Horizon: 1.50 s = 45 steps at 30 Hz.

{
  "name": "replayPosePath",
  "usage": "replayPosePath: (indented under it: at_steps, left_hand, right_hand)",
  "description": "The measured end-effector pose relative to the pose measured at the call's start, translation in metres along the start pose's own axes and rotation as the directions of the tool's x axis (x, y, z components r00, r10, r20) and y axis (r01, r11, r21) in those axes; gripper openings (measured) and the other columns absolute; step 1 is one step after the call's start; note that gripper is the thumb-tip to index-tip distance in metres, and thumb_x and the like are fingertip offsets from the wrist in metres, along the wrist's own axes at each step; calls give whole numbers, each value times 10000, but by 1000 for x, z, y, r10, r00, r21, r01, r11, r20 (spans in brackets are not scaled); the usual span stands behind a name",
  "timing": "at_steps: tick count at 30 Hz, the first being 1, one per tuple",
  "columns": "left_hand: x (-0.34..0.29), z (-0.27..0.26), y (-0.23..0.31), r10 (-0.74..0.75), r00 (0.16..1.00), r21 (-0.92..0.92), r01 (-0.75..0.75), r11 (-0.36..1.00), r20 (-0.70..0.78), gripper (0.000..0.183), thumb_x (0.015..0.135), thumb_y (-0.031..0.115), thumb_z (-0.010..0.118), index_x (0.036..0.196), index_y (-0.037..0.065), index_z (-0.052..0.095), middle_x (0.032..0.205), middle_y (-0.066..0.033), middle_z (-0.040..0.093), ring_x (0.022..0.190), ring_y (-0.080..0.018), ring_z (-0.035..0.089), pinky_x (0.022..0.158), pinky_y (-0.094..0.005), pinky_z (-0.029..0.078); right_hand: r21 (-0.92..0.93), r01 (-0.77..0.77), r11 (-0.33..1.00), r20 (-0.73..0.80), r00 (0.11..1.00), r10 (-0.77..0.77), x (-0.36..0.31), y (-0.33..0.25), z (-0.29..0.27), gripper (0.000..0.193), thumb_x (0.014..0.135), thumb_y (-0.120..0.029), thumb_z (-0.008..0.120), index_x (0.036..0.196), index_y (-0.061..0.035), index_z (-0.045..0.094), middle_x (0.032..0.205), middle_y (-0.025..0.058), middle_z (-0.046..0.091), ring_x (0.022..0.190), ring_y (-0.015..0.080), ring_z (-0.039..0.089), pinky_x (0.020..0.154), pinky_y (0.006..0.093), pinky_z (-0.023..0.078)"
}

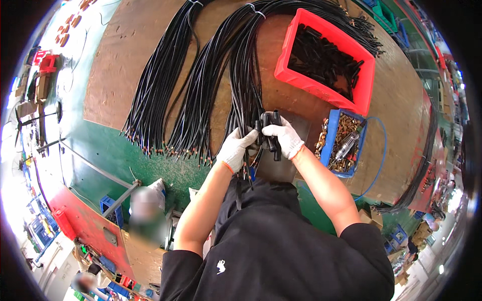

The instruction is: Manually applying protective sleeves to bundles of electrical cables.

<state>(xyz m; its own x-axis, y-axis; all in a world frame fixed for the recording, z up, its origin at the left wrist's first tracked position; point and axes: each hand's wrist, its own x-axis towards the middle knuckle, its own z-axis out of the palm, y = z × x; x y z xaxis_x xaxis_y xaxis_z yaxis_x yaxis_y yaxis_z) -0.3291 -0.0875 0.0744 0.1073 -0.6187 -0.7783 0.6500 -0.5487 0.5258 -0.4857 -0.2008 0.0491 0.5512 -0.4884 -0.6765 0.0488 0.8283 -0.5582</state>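
Note:
My left hand, in a white glove, is closed around the lower ends of a black cable bundle, with a ribbed black sleeve end at its fingertips. Right beside it, my gloved right hand grips several black tubular sleeves. The hands almost meet over the table's near edge. Exactly which cable and sleeve touch is hidden by the fingers. Stripped, coloured wire tips hang below the left hand.
Two more cable bundles lie to the left. A red bin of black sleeves stands at the back right. Nearer, a blue bin holds brass fittings and a power screwdriver joined to a blue hose. Another person is at lower left.

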Motion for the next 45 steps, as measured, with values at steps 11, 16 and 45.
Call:
replayPosePath:
  at_steps: [11, 16, 45]
  left_hand:
    - [4, -34, -9, 68, 990, 46, -74, 996, 126, 289, 1018, 179, 729, 1254, 32, 652, 1118, -44, 722, 922, -132, 677, 812, -306, 577]
    - [6, -33, -8, -27, 997, 30, 25, 999, 69, 361, 1091, 360, 587, 1269, 57, 665, 1073, -37, 728, 879, -131, 682, 756, -307, 579]
    - [19, -22, -9, -46, 999, -17, 46, 999, 18, 143, 1007, 201, 712, 1053, 72, 670, 851, -5, 695, 670, -136, 660, 626, -308, 603]
  right_hand:
    - [-62, -147, 987, -10, 989, 146, 1, 16, 15, 422, 851, 90, 765, 1229, -91, 707, 1109, 25, 767, 1006, 182, 728, 935, 348, 585]
    - [-44, -186, 982, 34, 982, 187, 3, 27, 17, 441, 831, 87, 790, 1226, -90, 708, 1120, 40, 769, 1012, 188, 734, 932, 357, 592]
    - [-271, -150, 951, 68, 982, 175, -108, 32, -56, 430, 746, -6, 843, 1125, -80, 656, 974, 9, 715, 883, 120, 678, 811, 312, 560]
